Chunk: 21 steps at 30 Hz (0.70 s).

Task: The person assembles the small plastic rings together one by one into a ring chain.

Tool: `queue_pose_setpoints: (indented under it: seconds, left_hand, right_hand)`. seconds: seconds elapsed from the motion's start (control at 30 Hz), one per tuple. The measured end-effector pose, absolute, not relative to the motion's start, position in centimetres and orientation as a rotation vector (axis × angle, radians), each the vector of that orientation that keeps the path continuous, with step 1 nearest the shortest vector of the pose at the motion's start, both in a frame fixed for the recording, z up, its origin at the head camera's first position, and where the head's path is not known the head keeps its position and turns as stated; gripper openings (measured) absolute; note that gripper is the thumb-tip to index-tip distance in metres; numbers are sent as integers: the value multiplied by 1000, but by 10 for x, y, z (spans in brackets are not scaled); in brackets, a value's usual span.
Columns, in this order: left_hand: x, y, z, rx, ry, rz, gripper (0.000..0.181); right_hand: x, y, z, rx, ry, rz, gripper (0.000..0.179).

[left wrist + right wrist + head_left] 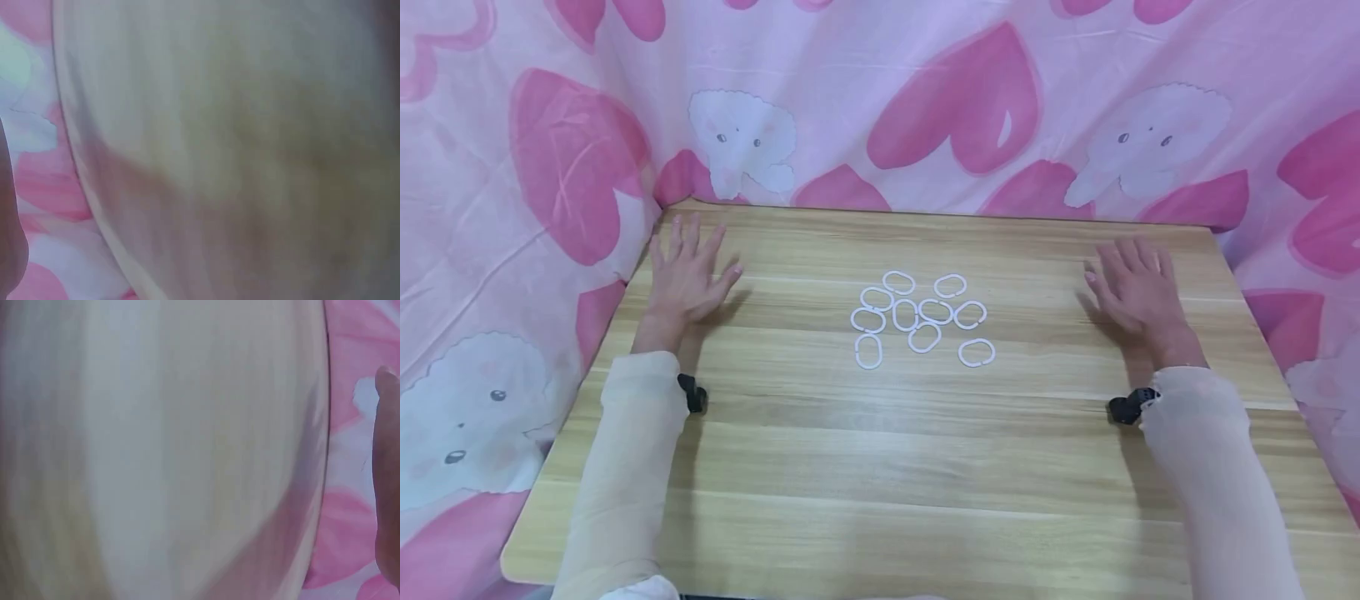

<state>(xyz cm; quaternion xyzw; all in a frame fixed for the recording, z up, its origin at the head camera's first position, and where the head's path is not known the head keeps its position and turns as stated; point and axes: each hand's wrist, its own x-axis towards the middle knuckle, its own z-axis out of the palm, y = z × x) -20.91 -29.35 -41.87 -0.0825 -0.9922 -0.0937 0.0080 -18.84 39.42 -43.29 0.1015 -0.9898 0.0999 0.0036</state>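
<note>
Several white oval rings (917, 313), each with a small gap in its loop, lie in a loose cluster on the wooden table (880, 467). Some of them touch or overlap. To their left, at the table's far left corner, my left hand (685, 275) is held palm down with fingers spread, holding nothing. My right hand (1138, 287) mirrors it on the far right, fingers extended and nothing held. Only a blurred strip of the left hand (9, 231) shows in the left wrist view. The right wrist view catches the right thumb side (387, 487) at its edge.
A pink curtain (820, 125) with hearts and white cartoon figures hangs behind the table and along both sides. Small black wrist cameras sit at the left cuff (694, 395) and right cuff (1129, 407). Hand shadows fall on the tabletop.
</note>
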Motion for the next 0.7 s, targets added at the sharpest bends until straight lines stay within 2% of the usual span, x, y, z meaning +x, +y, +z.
queue_pose_setpoints:
  seconds: [0.17, 0.43, 0.7]
  left_hand:
    - [-208, -275, -409, -308, -3066, -425, 79]
    - [-201, -242, -399, -444, -3027, -387, 73]
    - [-189, -215, -407, -521, -2929, -526, 65]
  right_hand:
    - [-190, 371, -422, 387, -3054, 417, 64]
    - [-190, 334, -413, 494, -3037, 450, 60]
    - [-184, 306, -412, 605, -2997, 471, 50]
